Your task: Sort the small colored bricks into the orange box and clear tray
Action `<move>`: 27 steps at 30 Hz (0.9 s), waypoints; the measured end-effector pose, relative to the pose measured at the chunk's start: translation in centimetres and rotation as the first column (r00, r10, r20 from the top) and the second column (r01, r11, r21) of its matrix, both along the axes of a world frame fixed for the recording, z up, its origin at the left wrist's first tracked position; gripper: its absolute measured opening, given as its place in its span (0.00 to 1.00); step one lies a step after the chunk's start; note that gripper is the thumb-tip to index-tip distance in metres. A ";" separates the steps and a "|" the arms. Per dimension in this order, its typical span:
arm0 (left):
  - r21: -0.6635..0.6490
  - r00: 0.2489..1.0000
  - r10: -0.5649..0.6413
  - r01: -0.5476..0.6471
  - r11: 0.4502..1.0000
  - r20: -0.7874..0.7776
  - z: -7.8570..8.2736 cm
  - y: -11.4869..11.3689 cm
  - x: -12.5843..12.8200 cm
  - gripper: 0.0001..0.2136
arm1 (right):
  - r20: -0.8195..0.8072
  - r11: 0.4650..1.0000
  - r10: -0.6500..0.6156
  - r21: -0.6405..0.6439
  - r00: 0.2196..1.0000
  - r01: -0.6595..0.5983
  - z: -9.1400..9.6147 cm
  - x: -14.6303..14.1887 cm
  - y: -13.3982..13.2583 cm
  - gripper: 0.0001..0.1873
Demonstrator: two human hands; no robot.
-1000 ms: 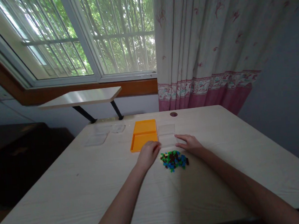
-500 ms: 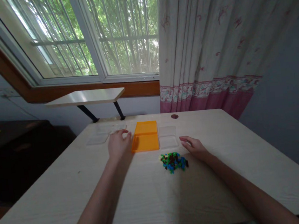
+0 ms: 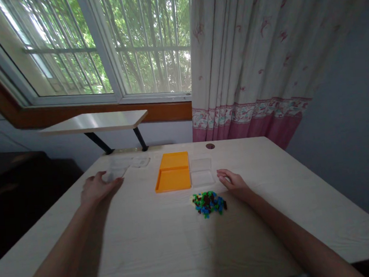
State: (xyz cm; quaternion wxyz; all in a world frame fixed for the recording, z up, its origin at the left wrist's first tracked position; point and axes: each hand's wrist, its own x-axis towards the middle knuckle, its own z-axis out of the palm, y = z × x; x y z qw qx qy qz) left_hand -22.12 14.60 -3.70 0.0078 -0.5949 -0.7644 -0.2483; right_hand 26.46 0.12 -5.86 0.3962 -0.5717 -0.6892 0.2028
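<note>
My left hand (image 3: 95, 189) is at the left side of the table, thumb and fingers spread apart. It is right by a clear plastic box (image 3: 118, 163); whether the fingertips touch it I cannot tell. My right hand (image 3: 234, 184) rests on the table, fingers loosely curled with a gap to the thumb and nothing visible in them. Just left of it lies an opened small clear box (image 3: 202, 178). An orange case (image 3: 174, 179), opened flat, adjoins that box. In front of the boxes is a pile of small green, blue and dark brown pieces (image 3: 208, 202).
A raised white shelf (image 3: 98, 121) on black legs stands at the table's back left. Near the back edge is a round cable hole (image 3: 210, 146). Behind the table hang a curtain (image 3: 245, 63) and a barred window (image 3: 149, 41). Another clear lid or tray (image 3: 140, 162) lies back left.
My left hand has moved left from beside the orange case to the clear plastic box, and its fingers have spread. My right hand has stayed in place. The view has shifted slightly.
</note>
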 end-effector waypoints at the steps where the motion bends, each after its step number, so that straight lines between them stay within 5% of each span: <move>1: -0.031 1.000 0.010 -0.009 0.999 0.029 0.1 -0.2 0.1 0.32 | 0.002 1.000 0.004 0.003 1.000 -0.004 0.0 0.0 0.0 0.17; 3: -0.028 0.996 0.040 -0.038 0.999 0.082 0.7 -0.9 0.6 0.30 | 0.009 1.000 0.007 0.008 1.000 -0.007 0.0 0.1 0.1 0.17; 7: 0.225 0.973 0.123 -0.167 0.960 0.197 2.4 -2.9 4.4 0.24 | 0.102 0.993 -0.021 0.117 0.995 0.009 0.0 -0.1 0.3 0.16; 11: 0.359 0.930 -0.216 0.101 0.928 0.298 3.5 -5.5 12.0 0.25 | 0.220 0.953 -0.077 0.304 0.973 0.007 0.2 -1.1 0.0 0.16; 15: 0.357 0.617 -0.651 0.545 0.759 0.443 3.2 -9.2 20.8 0.24 | 0.183 0.920 -0.068 0.392 0.981 -0.009 0.7 -2.7 -1.2 0.26; 18: 0.371 0.448 -0.741 0.663 0.650 0.499 2.7 -11.9 25.5 0.27 | 0.153 0.902 -0.038 0.430 0.987 -0.032 1.1 -3.7 -2.2 0.36; 22: 0.384 0.447 -0.725 0.636 0.669 0.523 2.5 -13.9 28.1 0.30 | 0.099 0.868 -0.069 0.496 0.993 0.011 1.8 -4.5 -2.7 0.36; 27: 0.412 0.416 -0.719 0.613 0.674 0.558 2.0 -14.0 27.7 0.30 | 0.046 0.865 -0.057 0.501 0.997 0.026 2.0 -4.2 -2.6 0.34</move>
